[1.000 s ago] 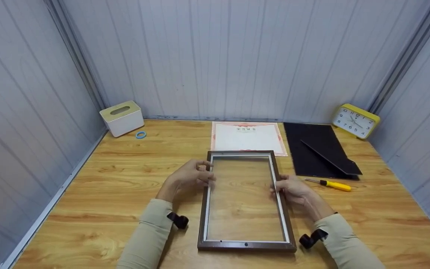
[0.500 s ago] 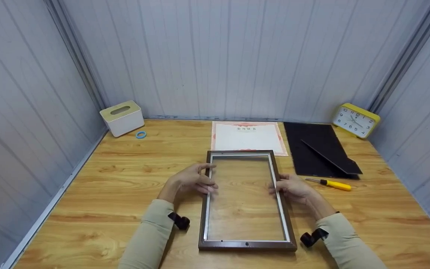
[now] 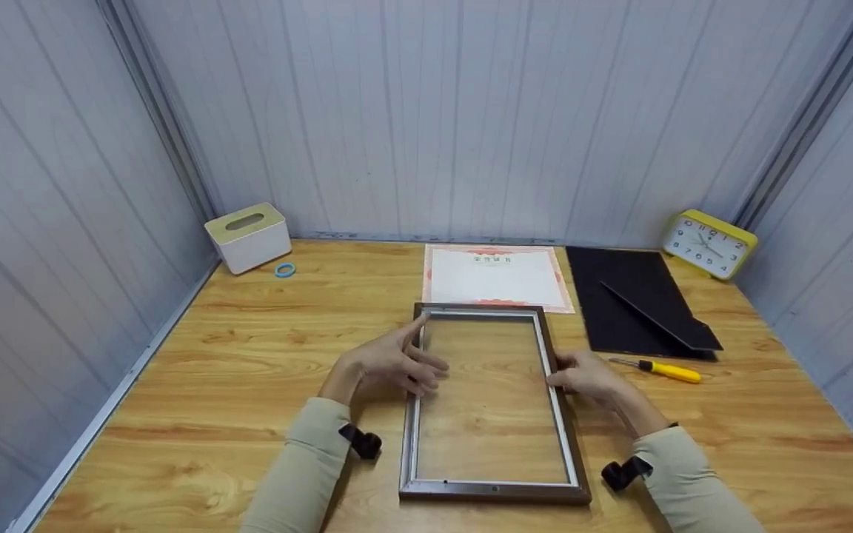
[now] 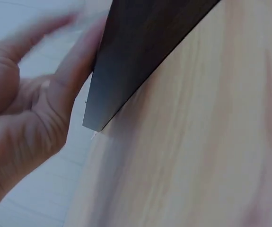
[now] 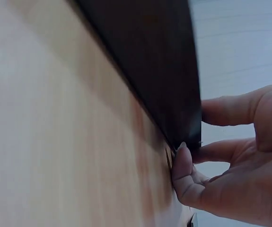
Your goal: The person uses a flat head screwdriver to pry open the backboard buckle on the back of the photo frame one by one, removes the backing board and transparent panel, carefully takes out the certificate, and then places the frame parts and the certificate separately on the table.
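Note:
A brown picture frame (image 3: 495,491) with a silver inner edge and a clear pane (image 3: 486,414) lies on the wooden table, its back upward. My left hand (image 3: 389,361) is at the frame's left side, index finger stretched toward the far left corner, other fingers spread over the pane. In the left wrist view, that hand (image 4: 29,104) shows beside the dark frame side (image 4: 140,42), one finger blurred. My right hand (image 3: 589,377) grips the right side of the frame, thumb on the inner edge. Seen from the right wrist, fingertips (image 5: 183,158) curl at its lower edge.
Beyond the frame lies a red-bordered certificate (image 3: 497,275). To the right are a black backing board (image 3: 611,263) with a stand leg (image 3: 656,314), a yellow-handled screwdriver (image 3: 674,371) and a yellow clock (image 3: 709,244). A tissue box (image 3: 252,244) and blue ring (image 3: 285,270) sit back left.
My left hand's fingers have spread, the index finger reaching to the far left corner and the others farther over the pane. The right hand keeps its place; the view has shifted slightly.

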{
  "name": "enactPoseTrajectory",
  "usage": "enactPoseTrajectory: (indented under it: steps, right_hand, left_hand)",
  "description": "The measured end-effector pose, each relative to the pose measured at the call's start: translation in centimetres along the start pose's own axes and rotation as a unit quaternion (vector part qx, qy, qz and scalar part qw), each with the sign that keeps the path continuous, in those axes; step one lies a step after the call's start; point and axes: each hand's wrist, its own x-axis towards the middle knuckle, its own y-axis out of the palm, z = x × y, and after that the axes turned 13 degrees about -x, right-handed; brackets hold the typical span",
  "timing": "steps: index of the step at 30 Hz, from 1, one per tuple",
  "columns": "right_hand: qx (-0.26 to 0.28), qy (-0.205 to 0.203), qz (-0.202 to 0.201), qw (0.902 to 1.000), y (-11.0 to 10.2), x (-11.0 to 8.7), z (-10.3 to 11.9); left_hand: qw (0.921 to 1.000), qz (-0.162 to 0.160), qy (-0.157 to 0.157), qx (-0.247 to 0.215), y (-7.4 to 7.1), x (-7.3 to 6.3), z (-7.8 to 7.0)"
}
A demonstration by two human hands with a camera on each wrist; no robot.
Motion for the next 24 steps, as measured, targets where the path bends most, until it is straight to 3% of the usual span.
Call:
enactPoseTrajectory:
  steps: [3,5,7,9,12,15,17,19,21,24]
  right_hand:
    - [-0.011,-0.023,0.005,0.9997,-0.1,-0.1,-0.2]
    - [-0.012,-0.032,0.008,0.9994,-0.2,-0.2,-0.2]
    - [-0.014,-0.042,0.011,0.999,-0.1,-0.2,-0.2]
    - [-0.008,-0.051,0.015,0.9986,-0.1,-0.2,-0.1]
    - [-0.005,-0.059,0.016,0.9981,0.0,-0.1,-0.2]
    - [-0.007,-0.064,0.017,0.9978,0.0,-0.1,-0.3]
    - [-0.008,-0.064,0.015,0.9978,0.0,-0.1,-0.3]
    - [-0.011,-0.065,0.014,0.9977,0.0,0.0,-0.4]
    - [-0.016,-0.066,0.013,0.9976,-0.1,0.0,-0.4]
    - [-0.022,-0.069,0.011,0.9973,-0.2,0.1,-0.5]
  left_hand:
    - [0.9993,0.036,0.001,-0.003,0.4,0.1,0.1]
    - [0.9992,0.038,0.014,0.006,0.6,0.1,0.0]
    - [0.9991,0.014,0.04,0.011,0.7,0.1,-0.2]
    - [0.9961,-0.032,0.082,0.009,1.0,0.0,-0.6]
    - [0.9798,-0.117,0.161,0.02,1.5,0.2,-1.1]
    - [0.9544,-0.196,0.223,0.028,1.8,0.4,-1.5]
    - [0.939,-0.229,0.256,0.016,1.8,0.5,-1.7]
    - [0.9275,-0.241,0.286,-0.009,1.8,0.5,-1.9]
    - [0.9214,-0.23,0.312,-0.028,1.7,0.2,-2.3]
    - [0.9252,-0.19,0.327,-0.034,1.4,-0.4,-2.8]
